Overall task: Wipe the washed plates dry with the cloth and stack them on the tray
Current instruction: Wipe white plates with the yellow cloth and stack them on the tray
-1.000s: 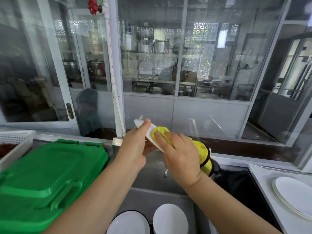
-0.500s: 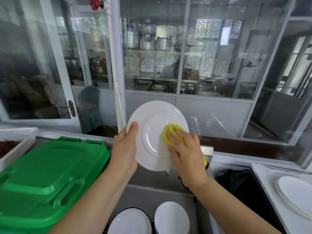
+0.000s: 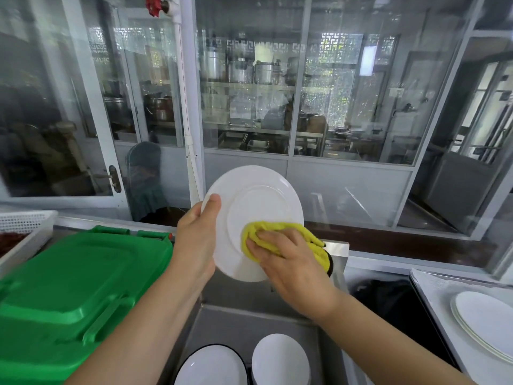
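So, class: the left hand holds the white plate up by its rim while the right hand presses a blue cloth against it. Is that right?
Not quite: the cloth is yellow, not blue, as the head view shows. The rest stands: the left hand holds the white plate up by its rim while the right hand presses the cloth against it.

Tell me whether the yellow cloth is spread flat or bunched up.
Bunched up. The yellow cloth lies in folds under the right hand, which presses it against the white plate.
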The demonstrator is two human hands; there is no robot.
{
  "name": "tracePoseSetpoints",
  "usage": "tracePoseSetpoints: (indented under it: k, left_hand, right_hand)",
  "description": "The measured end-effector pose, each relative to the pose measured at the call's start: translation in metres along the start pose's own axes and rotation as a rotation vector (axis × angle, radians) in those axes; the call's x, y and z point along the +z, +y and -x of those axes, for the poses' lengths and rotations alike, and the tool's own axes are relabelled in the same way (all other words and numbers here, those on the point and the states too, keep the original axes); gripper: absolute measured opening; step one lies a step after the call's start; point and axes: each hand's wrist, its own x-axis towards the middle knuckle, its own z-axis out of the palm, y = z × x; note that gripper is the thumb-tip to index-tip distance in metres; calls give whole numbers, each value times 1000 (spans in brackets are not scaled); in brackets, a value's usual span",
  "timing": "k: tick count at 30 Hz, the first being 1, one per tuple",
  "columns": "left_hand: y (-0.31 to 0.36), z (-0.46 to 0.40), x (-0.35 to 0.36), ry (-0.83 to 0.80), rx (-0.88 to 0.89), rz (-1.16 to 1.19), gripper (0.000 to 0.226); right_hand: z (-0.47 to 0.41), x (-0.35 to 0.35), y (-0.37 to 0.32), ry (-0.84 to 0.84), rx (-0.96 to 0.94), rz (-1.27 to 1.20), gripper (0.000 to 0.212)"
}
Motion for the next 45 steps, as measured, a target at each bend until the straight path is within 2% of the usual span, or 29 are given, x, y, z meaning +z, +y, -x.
tracePoseSetpoints:
  k: [2, 5, 8, 11, 14, 18, 21, 25, 28, 30, 36, 38, 41, 42, 45]
  left_hand:
    - [1, 0, -1, -17, -1, -11, 18]
    - [1, 2, 1, -42, -5, -47, 18]
    - [0, 5, 6, -68, 18, -103, 20]
    - [-2, 11, 10, -56, 17, -98, 19]
    - [1, 14, 13, -83, 34, -116, 21]
    - [3, 21, 15, -149, 81, -158, 21]
    - [2, 26, 17, -204, 135, -250, 23]
    - [5, 31, 12, -241, 241, -359, 33]
    - [8, 34, 7, -251, 287, -386, 48]
    - [10, 36, 5, -249, 310, -376, 46]
    - [10, 38, 0, -217, 294, -206, 39]
    - [7, 38, 0, -210, 217, -135, 27]
    - [6, 34, -3, -265, 50, -80, 11]
    - [10, 30, -5, -308, 26, -126, 12]
    - [25, 22, -2, -432, 126, -442, 44]
  right_hand:
    - [4, -5, 9, 35, 58, 18, 40]
    - [-5, -13, 14, 104, 209, 10, 31]
    - [-25, -20, 13, 123, 302, -48, 35]
    - [-41, -22, 9, 154, 241, 41, 35]
    - [-47, -16, -5, 173, 288, -97, 22]
    - [-56, -22, -9, 201, 224, -49, 35]
    - [-74, -29, -10, 282, 290, -24, 31]
    - [-75, -28, -8, 238, 289, 6, 27]
    - [-72, -29, 3, 277, 455, -177, 29]
    - [-69, -30, 8, 294, 591, -405, 30]
    - [-51, -29, 18, 448, 940, -809, 30]
    - [-48, -31, 21, 495, 975, -883, 30]
    - [-47, -39, 25, 495, 955, -861, 24]
    - [-47, -41, 26, 467, 928, -821, 23]
    - [-47, -44, 23, 371, 818, -686, 23]
